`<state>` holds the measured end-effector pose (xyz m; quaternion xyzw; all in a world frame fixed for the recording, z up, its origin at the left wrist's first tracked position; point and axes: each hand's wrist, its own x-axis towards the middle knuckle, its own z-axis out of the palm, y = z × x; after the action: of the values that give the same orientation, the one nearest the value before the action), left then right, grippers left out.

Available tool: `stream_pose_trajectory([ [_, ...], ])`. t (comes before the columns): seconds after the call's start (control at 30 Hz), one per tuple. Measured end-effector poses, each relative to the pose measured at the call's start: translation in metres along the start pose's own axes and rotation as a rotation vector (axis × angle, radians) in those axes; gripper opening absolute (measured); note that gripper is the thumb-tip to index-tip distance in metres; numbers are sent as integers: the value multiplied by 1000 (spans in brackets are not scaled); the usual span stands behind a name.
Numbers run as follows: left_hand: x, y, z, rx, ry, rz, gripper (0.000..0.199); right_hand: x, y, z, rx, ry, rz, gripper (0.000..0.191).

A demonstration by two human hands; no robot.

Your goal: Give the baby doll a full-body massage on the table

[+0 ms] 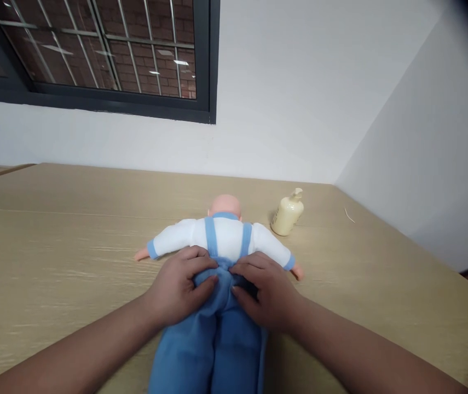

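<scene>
A baby doll (228,233) in a white top with light-blue straps and blue trousers (192,347) lies on the table, back up and head away from me. Its arms are stretched out to both sides. My left hand (184,284) rests on the left of the trouser seat, fingers and thumb curled on the cloth just below the waist. From the right, my right hand (264,290) grips the same cloth close to the middle. The fingertips of both hands almost meet, and the fabric bunches between them. The doll's face is hidden.
A cream pump bottle (288,214) stands beyond the doll's right-side arm. A thin pale strip (349,215) lies farther right on the wooden table (73,235). White walls border the table behind and at right, with a barred window (106,49) at upper left.
</scene>
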<state>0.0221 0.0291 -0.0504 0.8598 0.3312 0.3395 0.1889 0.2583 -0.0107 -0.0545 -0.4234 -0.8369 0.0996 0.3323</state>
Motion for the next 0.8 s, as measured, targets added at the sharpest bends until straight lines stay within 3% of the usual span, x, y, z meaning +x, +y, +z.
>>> stream_pose_trajectory([
  [0.27,-7,9,2,-78,-9,15,12,-9,-6,-4,33,59,-116,14],
  [0.4,-8,13,2,83,57,82,7,-10,-1,-5,4,184,-137,24],
  [0.47,-9,14,3,164,88,107,16,-10,3,-3,-39,214,-88,32],
  [0.63,-9,12,3,225,32,97,42,-7,2,-3,-74,83,24,37],
  [0.8,-1,10,-1,172,-67,54,33,-2,0,-5,-52,1,63,32],
])
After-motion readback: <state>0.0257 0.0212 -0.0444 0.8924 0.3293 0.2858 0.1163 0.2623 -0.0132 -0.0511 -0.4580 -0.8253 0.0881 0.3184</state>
